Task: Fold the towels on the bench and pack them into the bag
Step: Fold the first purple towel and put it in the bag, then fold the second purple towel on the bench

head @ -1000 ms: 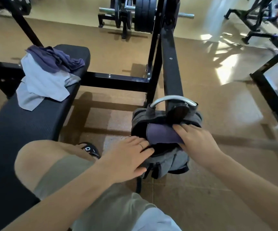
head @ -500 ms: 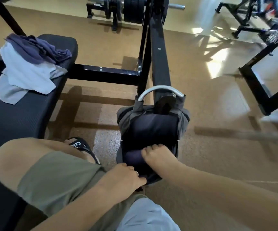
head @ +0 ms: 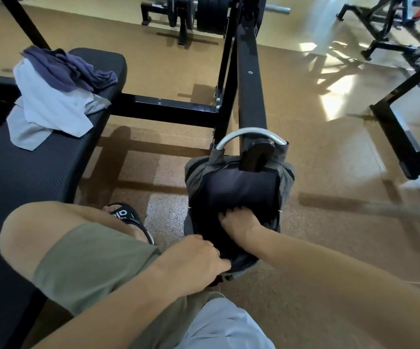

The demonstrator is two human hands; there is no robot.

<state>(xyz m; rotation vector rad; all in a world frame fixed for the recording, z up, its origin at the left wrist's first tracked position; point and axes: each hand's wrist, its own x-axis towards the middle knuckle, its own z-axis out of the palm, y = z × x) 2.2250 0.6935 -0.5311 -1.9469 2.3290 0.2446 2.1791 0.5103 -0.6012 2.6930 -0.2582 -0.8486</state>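
We are gripping the near rim of the grey bag with the left hand, fingers curled on it. The right hand is reaching inside; its grip cannot be determined. Unfolded towels are lying on the bench, well left of both hands.

right hand's fingertips hidden inside bag

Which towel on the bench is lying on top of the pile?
The dark purple-blue towel, crumpled on top; the pale grey-white towels lie spread beneath it on the bench.
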